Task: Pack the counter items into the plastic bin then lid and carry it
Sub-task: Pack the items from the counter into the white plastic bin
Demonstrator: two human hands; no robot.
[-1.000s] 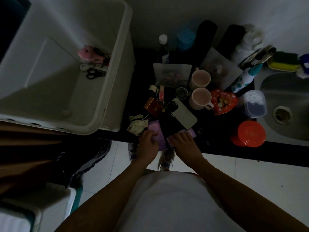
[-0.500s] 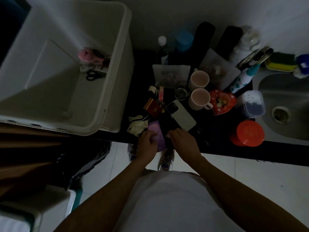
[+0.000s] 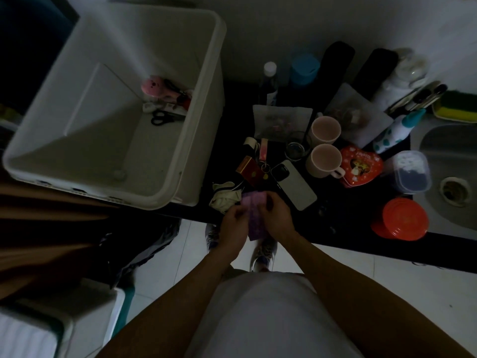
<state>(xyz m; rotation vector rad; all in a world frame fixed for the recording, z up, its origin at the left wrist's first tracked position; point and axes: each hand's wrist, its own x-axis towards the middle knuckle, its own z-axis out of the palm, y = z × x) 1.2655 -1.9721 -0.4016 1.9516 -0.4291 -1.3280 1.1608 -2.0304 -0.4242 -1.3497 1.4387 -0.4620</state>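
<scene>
Packing step: left hand (image 3: 233,224) and right hand (image 3: 278,215) both pinched flat purple patterned packet (image 3: 255,218). Next, likely: lift it leftward into white plastic bin (image 3: 198,120).

Dark counter (image 3: 343,235): bin (image 3: 206,130), mugs (image 3: 324,160) (two), phone (image 3: 296,184).

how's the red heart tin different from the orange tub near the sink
The heart tin is heart-shaped; the orange tub is round. The heart tin's lid carries a picture; the orange tub's lid is plain with ringed ridges. The heart tin sits by a pink mug; the orange tub sits at the front edge of the counter. Both are lidded, reddish and not yet in the bin.
</scene>
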